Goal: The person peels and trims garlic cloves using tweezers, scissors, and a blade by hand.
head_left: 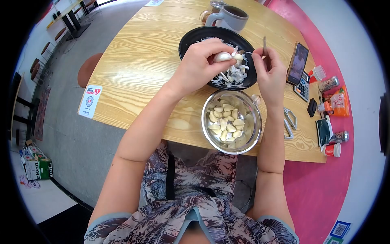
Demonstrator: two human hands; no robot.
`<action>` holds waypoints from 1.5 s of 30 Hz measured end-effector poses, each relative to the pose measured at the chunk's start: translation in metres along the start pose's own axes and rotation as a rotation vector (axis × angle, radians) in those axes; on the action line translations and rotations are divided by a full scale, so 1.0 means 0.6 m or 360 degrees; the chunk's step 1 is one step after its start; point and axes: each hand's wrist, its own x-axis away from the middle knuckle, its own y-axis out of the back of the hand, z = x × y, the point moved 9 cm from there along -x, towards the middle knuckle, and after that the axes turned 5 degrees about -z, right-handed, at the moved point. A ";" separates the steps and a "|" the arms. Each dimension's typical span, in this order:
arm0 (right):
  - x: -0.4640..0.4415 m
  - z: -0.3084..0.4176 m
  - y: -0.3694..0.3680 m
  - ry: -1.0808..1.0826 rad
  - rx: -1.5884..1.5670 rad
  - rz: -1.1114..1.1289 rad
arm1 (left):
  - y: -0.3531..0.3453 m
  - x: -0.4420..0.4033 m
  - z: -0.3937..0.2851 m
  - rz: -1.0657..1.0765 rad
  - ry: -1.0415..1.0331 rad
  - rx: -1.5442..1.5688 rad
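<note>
Find the garlic cloves [223, 57] above the black bowl [185, 46], pinched in the left hand [198, 61] with thumb and fingers closed on them. See the right hand [270, 67] shut around a small knife [265, 44], blade pointing up and away, fingertips close to the cloves but apart from them. Expect light, firm pieces, likely smooth and a little slippery on the bare flesh, with papery skin apt to tear and flake. Best to hold by the plump middle, thumb against fingers, keeping fingertips off the blade side; easy to bruise or nick under a hard squeeze. Notice shredded garlic skins [233, 77] spread in the black bowl, and peeled cloves [227, 122] in the steel bowl [255, 128], just nearer the body and right at the front edge of the wooden table [142, 69]. Mind that edge, as well as both rims beneath the wrists. Watch the crowded right side, with the phone [297, 63] standing by the calculator [302, 87], and the mug [235, 18] just beyond the black bowl. Look to the left for the widest room, over open wood.
</note>
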 end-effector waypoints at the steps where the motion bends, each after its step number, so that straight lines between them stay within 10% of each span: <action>1: -0.001 -0.002 -0.002 0.0017 0.0140 0.0042 | 0.001 0.000 0.007 -0.0003 0.0070 0.0046; 35: 0.015 -0.007 -0.006 -0.0230 -0.0268 0.0476 | 0.036 -0.003 0.049 -0.0285 0.0186 -0.0064; 37: 0.041 0.027 -0.018 -0.0121 -0.0140 0.0981 | 0.036 -0.001 0.045 -0.0258 0.0215 -0.0238; 45: 0.006 -0.033 -0.105 -0.0092 0.0946 0.1197 | 0.032 0.005 0.037 -0.0196 0.0082 -0.0769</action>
